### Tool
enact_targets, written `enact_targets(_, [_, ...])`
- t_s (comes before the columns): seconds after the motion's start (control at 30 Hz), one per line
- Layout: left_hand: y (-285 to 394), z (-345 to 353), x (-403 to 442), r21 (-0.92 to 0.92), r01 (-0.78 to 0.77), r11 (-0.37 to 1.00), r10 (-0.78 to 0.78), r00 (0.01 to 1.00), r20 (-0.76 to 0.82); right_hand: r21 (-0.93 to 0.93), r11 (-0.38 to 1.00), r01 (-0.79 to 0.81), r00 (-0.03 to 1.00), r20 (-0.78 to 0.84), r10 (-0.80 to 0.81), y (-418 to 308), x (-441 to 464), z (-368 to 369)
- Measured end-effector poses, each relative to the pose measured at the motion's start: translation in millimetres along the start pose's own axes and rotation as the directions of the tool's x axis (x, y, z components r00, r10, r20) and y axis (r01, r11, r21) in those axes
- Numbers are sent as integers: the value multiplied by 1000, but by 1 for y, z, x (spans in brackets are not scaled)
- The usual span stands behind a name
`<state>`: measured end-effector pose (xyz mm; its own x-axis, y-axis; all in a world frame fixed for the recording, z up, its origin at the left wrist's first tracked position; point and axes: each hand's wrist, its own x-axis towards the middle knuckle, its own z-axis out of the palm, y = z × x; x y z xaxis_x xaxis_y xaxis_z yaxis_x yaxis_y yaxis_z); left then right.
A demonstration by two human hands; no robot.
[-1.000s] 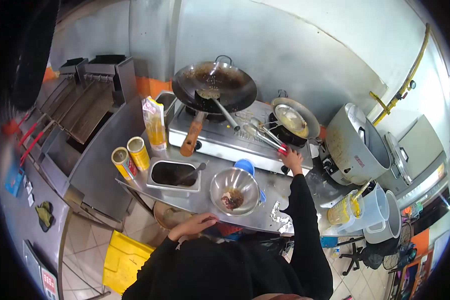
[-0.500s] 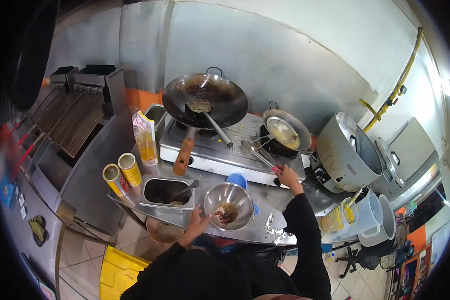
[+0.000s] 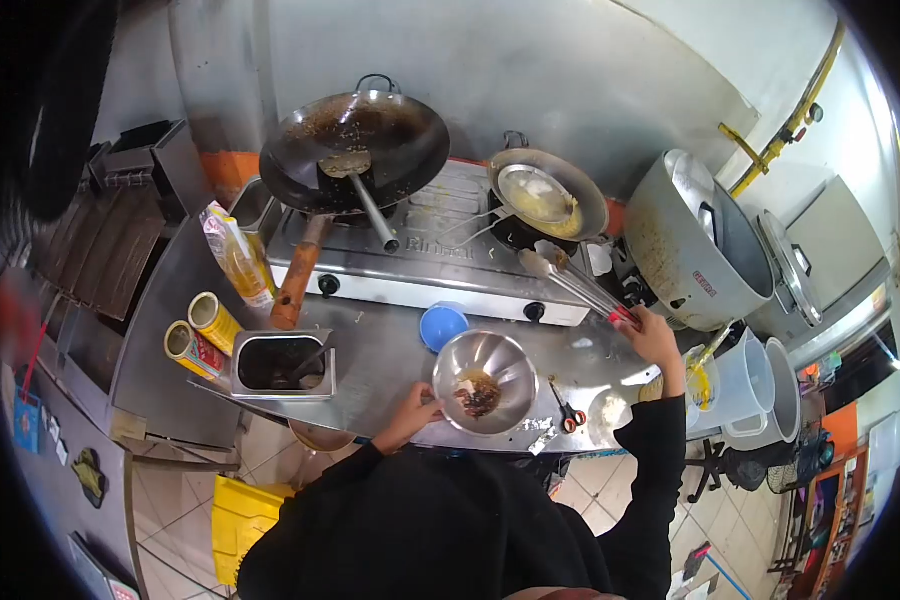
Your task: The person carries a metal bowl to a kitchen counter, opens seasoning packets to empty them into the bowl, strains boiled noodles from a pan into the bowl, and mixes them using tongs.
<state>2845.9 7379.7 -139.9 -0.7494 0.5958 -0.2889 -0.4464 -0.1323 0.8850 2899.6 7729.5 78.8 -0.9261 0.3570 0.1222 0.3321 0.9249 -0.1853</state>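
Note:
My right hand [image 3: 654,338] is closed on the red handle of metal tongs [image 3: 585,290], whose tips lie over the stove's front right, near the small wok [image 3: 592,208]. The small wok holds a strainer [image 3: 538,193] with pale food. At the left rim of a metal bowl [image 3: 515,372] is my left hand [image 3: 411,413], its fingers closed against the rim. Dark red and brown contents [image 3: 478,393] lie in the bowl. Just behind it stands a blue bowl [image 3: 443,326]. Scissors [image 3: 570,412] lie to the right.
A large wok [image 3: 420,150] with a ladle [image 3: 365,200] rests on the stove [image 3: 400,282]. Left are a steel container [image 3: 282,390], two yellow cans [image 3: 213,322] and an oil pouch [image 3: 238,258]. A large grey cooker [image 3: 670,260] and plastic jugs [image 3: 740,385] are right.
The view has shifted. My right hand has moved right with the tongs, away from the small wok. My left hand has come to the metal bowl's rim. The scissors now show.

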Motion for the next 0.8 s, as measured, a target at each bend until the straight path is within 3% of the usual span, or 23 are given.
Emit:
enact_targets(0.23, [6,56,50,-31,167,985,-166,985,40,-47,997,-65,997,38,67,11,-18,-59])
enact_targets(0.33, [-9,63,74,-3,87,996,-86,992,92,-57,997,-48,998,-53,45,20,-16,-74])
enact_targets(0.43, [-5,72,89,108,143,984,-154,983,98,-56,997,-49,996,-84,44,23,-5,-90])
enact_targets(0.47, [3,73,87,362,-32,931,5,997,74,-42,998,-51,995,-92,47,24,0,-95])
enact_targets(0.53, [37,78,66,773,-308,555,310,939,151,-138,989,-46,989,-145,25,24,12,-104])
enact_targets(0.6, [98,84,47,688,-442,575,416,883,220,-265,963,-48,989,-149,8,22,30,-114])
enact_targets(0.67, [150,88,48,775,-613,153,732,597,328,-342,939,-20,992,-127,-25,21,53,-121])
enact_targets(0.73, [208,97,51,847,-528,-56,862,403,308,-385,923,22,992,-105,-67,25,77,-126])
enact_targets(0.8, [247,103,72,917,-349,-194,884,344,318,-436,899,46,996,-46,-73,22,101,-130])
